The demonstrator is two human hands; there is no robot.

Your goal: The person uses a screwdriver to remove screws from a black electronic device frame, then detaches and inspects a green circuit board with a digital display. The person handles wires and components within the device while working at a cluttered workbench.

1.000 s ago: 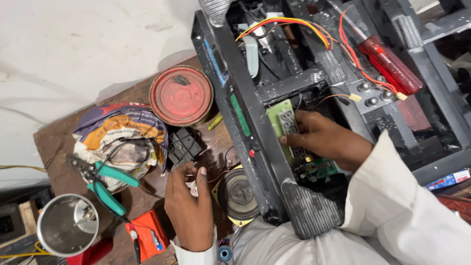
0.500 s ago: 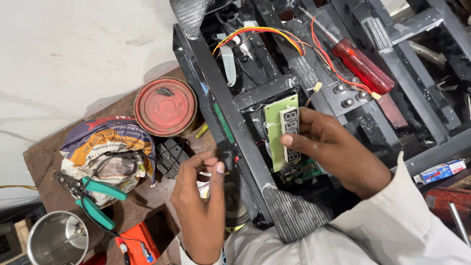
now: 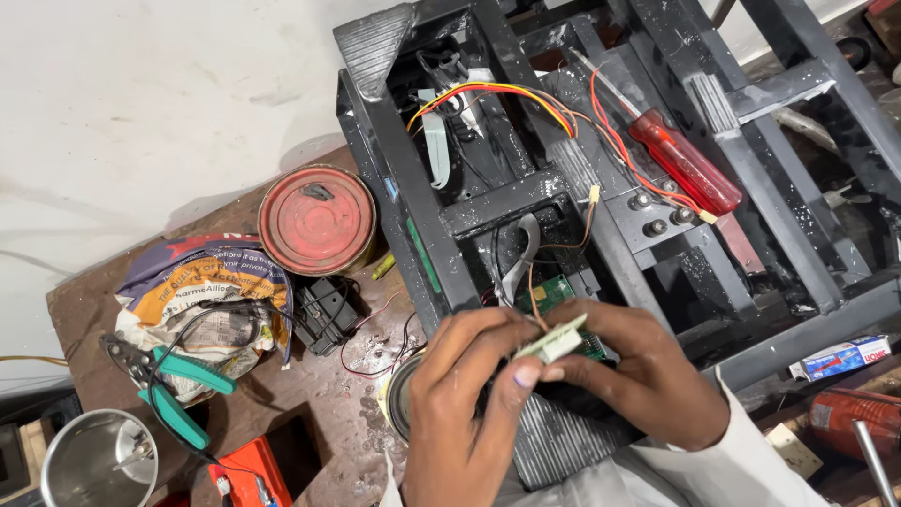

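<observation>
Pale cream connector block [image 3: 556, 340] sitting lower centre of frame, long axis tilting up to the right, being pinched by left hand [image 3: 469, 404] and right hand [image 3: 648, 376] above green circuit board [image 3: 554, 296].

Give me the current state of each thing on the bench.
Small circuit board: pinched edge-on by left hand and right hand.
Red screwdriver: lying on the black metal frame.
Red tin: lid on.
Green-handled pliers: lying flat, untouched.
</observation>
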